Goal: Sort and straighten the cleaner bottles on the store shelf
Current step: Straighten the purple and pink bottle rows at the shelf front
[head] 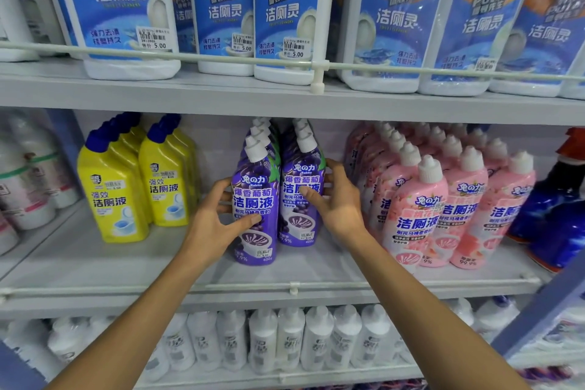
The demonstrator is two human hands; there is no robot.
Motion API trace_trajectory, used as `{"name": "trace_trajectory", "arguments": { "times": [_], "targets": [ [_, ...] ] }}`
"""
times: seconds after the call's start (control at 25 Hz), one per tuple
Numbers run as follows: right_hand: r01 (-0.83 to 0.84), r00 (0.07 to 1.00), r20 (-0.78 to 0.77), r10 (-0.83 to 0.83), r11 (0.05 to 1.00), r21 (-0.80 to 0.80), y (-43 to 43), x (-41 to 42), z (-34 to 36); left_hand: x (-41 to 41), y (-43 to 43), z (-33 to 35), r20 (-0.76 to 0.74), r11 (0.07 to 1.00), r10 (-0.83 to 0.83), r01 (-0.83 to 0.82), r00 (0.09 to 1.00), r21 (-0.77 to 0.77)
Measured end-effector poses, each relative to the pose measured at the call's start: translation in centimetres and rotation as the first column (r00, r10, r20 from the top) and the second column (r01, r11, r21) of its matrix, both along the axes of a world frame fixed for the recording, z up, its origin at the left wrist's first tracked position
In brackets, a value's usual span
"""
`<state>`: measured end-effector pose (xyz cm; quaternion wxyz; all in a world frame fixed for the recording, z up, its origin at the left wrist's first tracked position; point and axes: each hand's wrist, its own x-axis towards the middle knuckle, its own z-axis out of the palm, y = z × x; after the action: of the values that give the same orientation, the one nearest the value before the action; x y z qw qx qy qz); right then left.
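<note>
left hand (218, 218) – grips left purple bottle (254, 187), thumb across label | right hand (335, 199) – grips right purple bottle (296, 222), thumb on label | both bottles upright, side by side and touching, on middle shelf (95, 263) | between yellow bottles (114, 199) and pink bottles (411, 215) | left purple bottle nearer shelf edge

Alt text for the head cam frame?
The left hand grips the left purple bottle and the right hand the right purple bottle, at the front of two rows on the middle shelf. Yellow bottles stand to their left, pink bottles to their right, blue-labelled white bottles above.
</note>
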<state>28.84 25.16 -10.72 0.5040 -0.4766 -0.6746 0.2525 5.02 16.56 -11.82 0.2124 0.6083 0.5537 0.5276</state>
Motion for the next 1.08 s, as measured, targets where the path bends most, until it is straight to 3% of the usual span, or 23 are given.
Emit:
{"name": "trace_trajectory", "arguments": {
  "times": [0.64, 1.08],
  "targets": [
    [-0.010, 1.000, 0.029, 0.009, 0.999, 0.045, 0.1, 0.2, 0.2, 0.1, -0.4, -0.5, 0.009, 0.999, 0.035, -0.036, 0.999, 0.006],
    [-0.184, 0.983, 0.018, 0.185, 0.982, -0.029, -2.5, 2.3, 1.6, 0.8, -1.8, -0.1, 0.030, 0.998, 0.049, -0.048, 0.998, -0.033]
  ]
}}
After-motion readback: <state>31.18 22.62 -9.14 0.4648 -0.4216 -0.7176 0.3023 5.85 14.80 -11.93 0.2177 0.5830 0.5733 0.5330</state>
